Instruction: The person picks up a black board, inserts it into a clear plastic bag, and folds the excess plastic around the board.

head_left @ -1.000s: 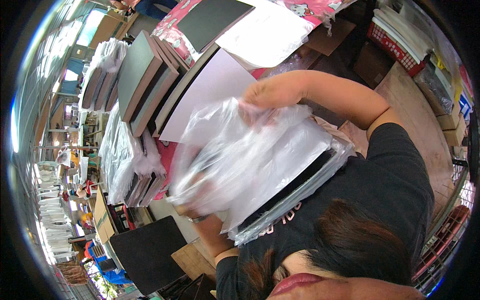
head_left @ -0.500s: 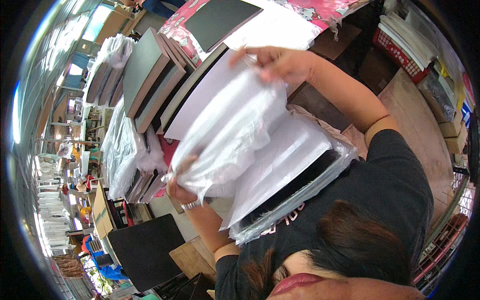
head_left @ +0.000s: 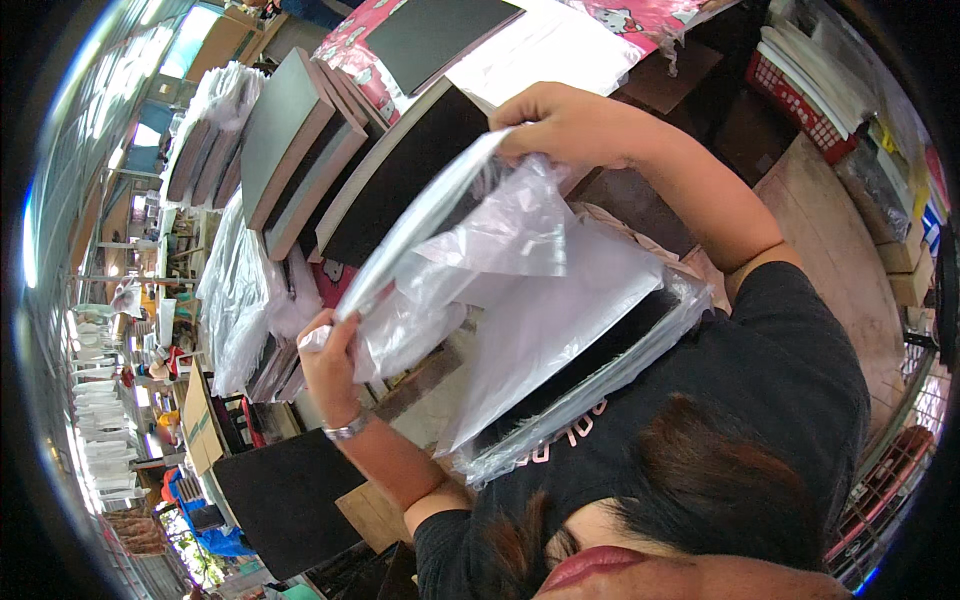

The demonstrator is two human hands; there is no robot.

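My left hand [head_left: 332, 365], with a silvery band at its wrist, is closed on the lower left corner of a thin white sheet with clear plastic [head_left: 490, 235] hanging from it. At the upper corner, my right hand [head_left: 535, 125] pinches the same sheet and plastic. The sheet is tilted and seen nearly edge-on between the hands. Against my chest rests a stack of plastic-wrapped sheets [head_left: 570, 310], white on top with a black panel below. Just beyond the held sheet is a thick panel with a black face [head_left: 415, 150] and a pale edge.
More thick grey and black panels [head_left: 285, 140] lean at the left, beside plastic-wrapped stacks [head_left: 235, 300]. A pink patterned cover [head_left: 355, 45] carries another dark panel [head_left: 440, 40]. A black board [head_left: 290, 495] is at lower left; a red basket [head_left: 795, 110] stands at upper right.
The white sheet has come away from the black-faced panel, uncovering it. My left hand has moved left and up, my right hand has closed on the upper corner, and the plastic is pulled taut.
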